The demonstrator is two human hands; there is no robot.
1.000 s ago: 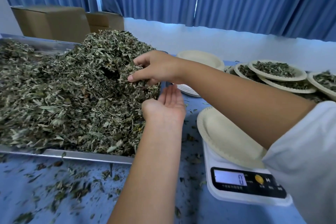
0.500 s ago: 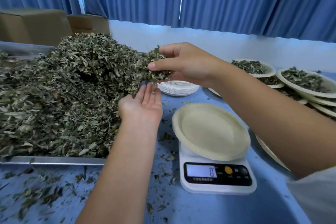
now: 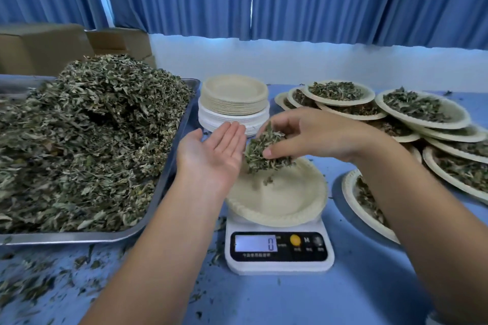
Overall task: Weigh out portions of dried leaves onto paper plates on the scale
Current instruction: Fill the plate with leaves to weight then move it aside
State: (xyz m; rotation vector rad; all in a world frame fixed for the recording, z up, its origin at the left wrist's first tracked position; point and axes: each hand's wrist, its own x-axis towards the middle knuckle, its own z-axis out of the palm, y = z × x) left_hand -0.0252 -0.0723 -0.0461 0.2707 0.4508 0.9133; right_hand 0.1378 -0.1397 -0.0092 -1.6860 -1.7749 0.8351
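A white digital scale (image 3: 279, 253) stands in front of me, its display reading 0. An off-white paper plate (image 3: 285, 198) sits on it with a few leaf crumbs inside. My right hand (image 3: 311, 134) grips a handful of dried leaves (image 3: 264, 152) just above the plate's far rim. My left hand (image 3: 211, 155) is held palm up with straight fingers beside that handful, over the plate's left edge. A big heap of dried leaves (image 3: 87, 134) fills a metal tray (image 3: 169, 166) on the left.
A stack of unused paper plates (image 3: 233, 103) stands behind the scale. Several filled plates (image 3: 422, 111) overlap at the right, one (image 3: 353, 198) close to the scale under my right forearm. Leaf scraps litter the blue table (image 3: 290, 298). Cardboard boxes (image 3: 45, 47) sit at the back left.
My right hand has lifted a handful out of the heap and carried it right, over the plate on the scale. My left hand followed beneath it, palm up.
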